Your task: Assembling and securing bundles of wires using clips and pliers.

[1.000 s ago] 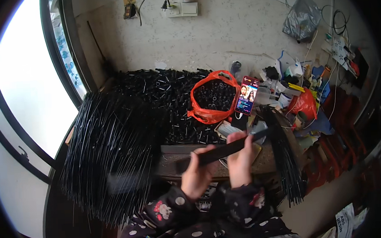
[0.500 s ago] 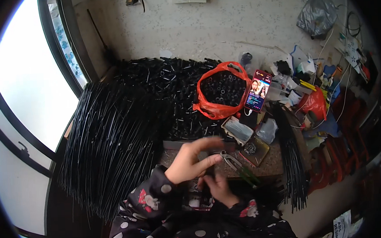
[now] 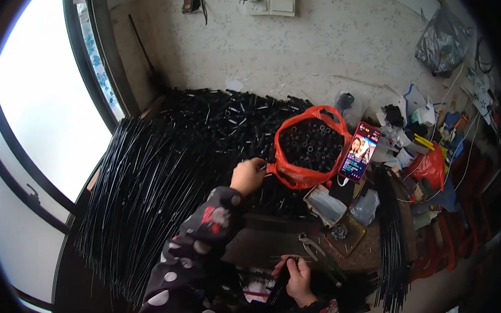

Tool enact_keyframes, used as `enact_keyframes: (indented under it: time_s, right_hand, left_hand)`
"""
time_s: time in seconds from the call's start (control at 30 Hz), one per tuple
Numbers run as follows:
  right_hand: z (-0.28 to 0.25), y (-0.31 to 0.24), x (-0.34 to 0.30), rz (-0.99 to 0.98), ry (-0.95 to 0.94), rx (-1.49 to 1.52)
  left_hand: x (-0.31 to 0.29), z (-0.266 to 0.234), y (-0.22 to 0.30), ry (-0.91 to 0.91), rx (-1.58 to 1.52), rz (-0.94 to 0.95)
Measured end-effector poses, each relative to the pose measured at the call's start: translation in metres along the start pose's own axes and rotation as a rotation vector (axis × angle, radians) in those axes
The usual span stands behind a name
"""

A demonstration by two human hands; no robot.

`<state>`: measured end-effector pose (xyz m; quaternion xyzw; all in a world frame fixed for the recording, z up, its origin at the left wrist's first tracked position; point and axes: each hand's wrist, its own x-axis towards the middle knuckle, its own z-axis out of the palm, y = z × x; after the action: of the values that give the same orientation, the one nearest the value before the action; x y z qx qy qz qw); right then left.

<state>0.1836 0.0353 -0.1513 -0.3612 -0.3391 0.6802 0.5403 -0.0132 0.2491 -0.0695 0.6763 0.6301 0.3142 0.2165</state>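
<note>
A speckled wall (image 3: 335, 44) and a bright window (image 3: 39, 128) are seen behind a cluttered table (image 3: 266, 243). A large fan of thin black rods (image 3: 144, 185) is spread at its left, beside a heap of small black pieces (image 3: 226, 121) and an orange bag (image 3: 309, 148) filled with more. The left hand (image 3: 247, 175) is extended to the heap beside the bag, its grip hidden. The right hand (image 3: 295, 276) is closed on a thin dark piece (image 3: 280, 288), hard to identify.
</note>
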Motion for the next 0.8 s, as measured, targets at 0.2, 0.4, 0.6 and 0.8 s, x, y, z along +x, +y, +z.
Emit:
enact_keyframes:
  time_s: [0.2,0.4,0.6,0.8]
  right_hand:
    - [-0.002,0.002,0.011,0.004,0.067,-0.053]
    - [-0.003,0.009,0.014,0.0,0.107,-0.127]
    - [0.018,-0.004,0.0,-0.085,-0.006,-0.145]
    - [0.021,0.011,-0.007,0.004,0.071,-0.07]
  left_hand:
    - [0.078,0.047,-0.048,0.168,0.629,-0.005]
    - [0.087,0.002,-0.04,0.399,0.263,0.25]
    - [0.005,-0.001,-0.034,-0.025,-0.197,0.182]
    - [-0.055,0.04,-0.034,-0.099,0.615,0.047]
